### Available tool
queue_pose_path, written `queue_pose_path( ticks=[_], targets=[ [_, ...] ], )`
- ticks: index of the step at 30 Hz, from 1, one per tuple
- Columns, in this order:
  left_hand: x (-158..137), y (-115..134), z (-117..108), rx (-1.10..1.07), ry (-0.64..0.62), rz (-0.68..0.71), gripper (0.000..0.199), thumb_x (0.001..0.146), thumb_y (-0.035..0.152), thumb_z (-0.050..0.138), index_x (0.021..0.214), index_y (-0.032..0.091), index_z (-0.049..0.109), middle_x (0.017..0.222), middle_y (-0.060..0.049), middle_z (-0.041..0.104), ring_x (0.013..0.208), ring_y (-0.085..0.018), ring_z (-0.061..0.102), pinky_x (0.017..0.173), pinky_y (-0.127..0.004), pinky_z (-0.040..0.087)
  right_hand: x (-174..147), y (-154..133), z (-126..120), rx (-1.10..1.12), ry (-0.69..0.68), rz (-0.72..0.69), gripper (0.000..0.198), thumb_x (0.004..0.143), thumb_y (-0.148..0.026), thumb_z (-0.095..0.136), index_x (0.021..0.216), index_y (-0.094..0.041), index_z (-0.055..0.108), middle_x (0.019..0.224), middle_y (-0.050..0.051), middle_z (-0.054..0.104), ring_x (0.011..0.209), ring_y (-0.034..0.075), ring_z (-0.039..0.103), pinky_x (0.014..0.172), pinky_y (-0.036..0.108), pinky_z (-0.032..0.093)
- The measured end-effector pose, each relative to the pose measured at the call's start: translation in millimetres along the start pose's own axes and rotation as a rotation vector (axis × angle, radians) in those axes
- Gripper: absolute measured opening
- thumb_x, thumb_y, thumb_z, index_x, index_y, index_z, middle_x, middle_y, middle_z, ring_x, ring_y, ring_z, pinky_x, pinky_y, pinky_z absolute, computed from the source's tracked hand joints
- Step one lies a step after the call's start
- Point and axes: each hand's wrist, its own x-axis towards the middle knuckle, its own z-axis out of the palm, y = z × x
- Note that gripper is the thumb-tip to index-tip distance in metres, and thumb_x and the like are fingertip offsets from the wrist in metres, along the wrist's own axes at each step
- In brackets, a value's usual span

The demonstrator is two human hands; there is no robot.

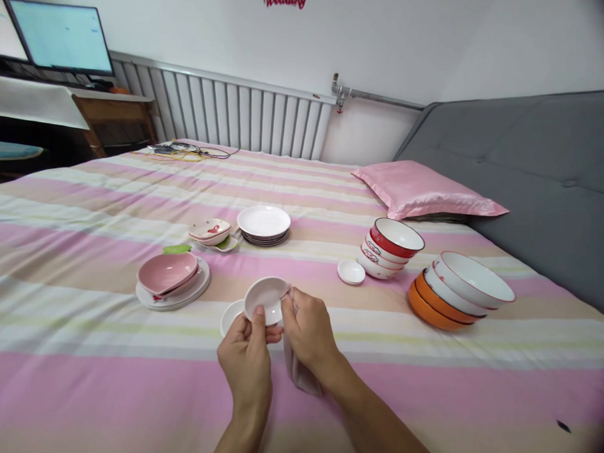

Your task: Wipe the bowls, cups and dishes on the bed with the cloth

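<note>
My left hand (249, 354) grips a small white dish (265, 297) by its near edge, thumb on the inside. Bunched in my right hand (310, 327) is a pale pinkish cloth (300, 373), pressed to the dish's right rim and hanging down below. Behind the held dish, another small white dish (229, 315) lies on the bed, partly hidden. Farther right sits a little stack of small white dishes (351, 271).
Striped bedding (99, 398) lies under everything. Pink dishes (167, 273) rest on white plates (199, 290) at left, near patterned dishes (210, 229) and stacked plates (263, 221). Red-and-white bowls (388, 250) and orange bowls (436, 312) stand right. A pink pillow (424, 188) lies behind.
</note>
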Motion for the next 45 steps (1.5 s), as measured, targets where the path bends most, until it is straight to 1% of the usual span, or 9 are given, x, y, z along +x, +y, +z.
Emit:
queue_pose_path(
  ticks=[6, 10, 14, 17, 19, 26, 36, 41, 45],
  targets=[
    [2, -5, 1, -0.103, -0.088, 0.003, 0.026, 0.075, 0.041, 0.063, 0.085, 0.017, 0.062, 0.063, 0.002, 0.064, 0.061, -0.016, 0.065, 0.061, -0.028, 0.053, -1, 3, 5, 0.112, -0.063, 0.017, 0.029, 0.091, -0.028, 0.033, 0.065, -0.019, 0.042, 0.059, -0.002, 0.052, 0.054, 0.010, 0.047, 0.052, 0.022, 0.027],
    [12, -5, -4, -0.018, -0.226, 0.020, 0.033, 0.075, 0.045, 0.061, 0.087, 0.015, 0.061, 0.065, -0.001, 0.064, 0.060, -0.017, 0.065, 0.059, -0.029, 0.052, 5, 8, -5, -0.046, -0.034, -0.101, 0.025, 0.091, -0.024, 0.035, 0.069, -0.019, 0.045, 0.063, -0.001, 0.055, 0.058, 0.011, 0.049, 0.055, 0.023, 0.028],
    [22, 3, -14, 0.309, -0.126, 0.282, 0.045, 0.073, 0.044, 0.063, 0.110, 0.019, 0.058, 0.078, -0.003, 0.068, 0.059, -0.017, 0.064, 0.058, -0.028, 0.050, 9, 13, -19, -0.305, 0.015, -0.188, 0.018, 0.091, -0.021, 0.038, 0.078, -0.020, 0.050, 0.074, 0.000, 0.059, 0.064, 0.012, 0.052, 0.055, 0.025, 0.024],
    [25, 6, -20, 0.515, -0.079, 0.510, 0.027, 0.077, 0.039, 0.059, 0.096, 0.021, 0.064, 0.073, -0.002, 0.068, 0.056, -0.014, 0.063, 0.058, -0.026, 0.047, 9, 13, -25, -0.410, 0.028, -0.219, 0.015, 0.092, -0.022, 0.038, 0.084, -0.020, 0.051, 0.079, 0.000, 0.060, 0.067, 0.013, 0.054, 0.053, 0.026, 0.022],
    [26, 4, -22, 0.589, -0.108, 0.562, 0.018, 0.079, 0.036, 0.056, 0.082, 0.021, 0.065, 0.063, 0.000, 0.066, 0.053, -0.014, 0.062, 0.056, -0.025, 0.045, 7, 12, -27, -0.440, 0.020, -0.253, 0.013, 0.091, -0.023, 0.040, 0.086, -0.021, 0.051, 0.080, 0.000, 0.059, 0.069, 0.013, 0.055, 0.052, 0.026, 0.021],
    [24, 5, -21, 0.505, -0.210, 0.402, 0.024, 0.081, 0.036, 0.053, 0.063, 0.022, 0.049, 0.049, 0.003, 0.058, 0.051, -0.015, 0.063, 0.050, -0.023, 0.041, 4, 6, -27, -0.445, -0.017, -0.315, 0.011, 0.090, -0.023, 0.042, 0.085, -0.020, 0.051, 0.079, -0.001, 0.059, 0.068, 0.012, 0.055, 0.051, 0.027, 0.020],
    [1, 4, 0, -0.151, -0.139, -0.032, 0.024, 0.071, 0.038, 0.068, 0.070, 0.017, 0.055, 0.051, 0.005, 0.056, 0.057, -0.016, 0.065, 0.056, -0.025, 0.052, 3, 3, -19, -0.238, 0.016, -0.162, 0.022, 0.091, -0.024, 0.036, 0.074, -0.019, 0.049, 0.067, -0.001, 0.058, 0.059, 0.012, 0.051, 0.055, 0.024, 0.026],
    [-3, 1, 4, -0.303, -0.072, -0.089, 0.030, 0.068, 0.037, 0.071, 0.086, 0.015, 0.060, 0.060, 0.004, 0.061, 0.064, -0.015, 0.066, 0.060, -0.023, 0.053, -2, -3, -6, -0.117, -0.014, -0.095, 0.024, 0.091, -0.023, 0.034, 0.073, -0.019, 0.050, 0.063, -0.001, 0.057, 0.055, 0.012, 0.049, 0.055, 0.023, 0.027],
    [1, 1, 4, -0.308, -0.118, -0.106, 0.033, 0.066, 0.039, 0.072, 0.084, 0.014, 0.061, 0.063, 0.000, 0.064, 0.064, -0.016, 0.067, 0.062, -0.026, 0.054, 1, 0, -6, -0.071, -0.046, -0.085, 0.028, 0.091, -0.023, 0.032, 0.069, -0.018, 0.049, 0.060, -0.001, 0.056, 0.054, 0.011, 0.048, 0.054, 0.022, 0.027]
  ],
)
